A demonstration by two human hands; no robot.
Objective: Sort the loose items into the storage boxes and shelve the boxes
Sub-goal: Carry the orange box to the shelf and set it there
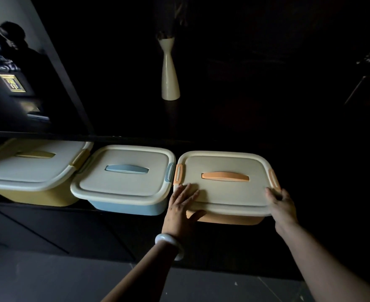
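Three lidded storage boxes stand side by side in a dark shelf opening. The orange box (225, 188) with a cream lid and orange handle is on the right. My left hand (180, 205) lies with straight fingers on its lid's near left corner, thumb along the front edge. My right hand (281, 202) holds the lid's near right corner below the orange clip. The blue box (125, 182) stands in the middle, touching the orange one. At the left is the yellow box (33, 171), partly under the shelf edge.
A tall white vase (170, 70) stands on the dark top surface above the boxes. A black shelf edge (38, 135) runs over the yellow box. A framed dark picture (12, 83) leans at the upper left. Grey floor (49, 280) lies below.
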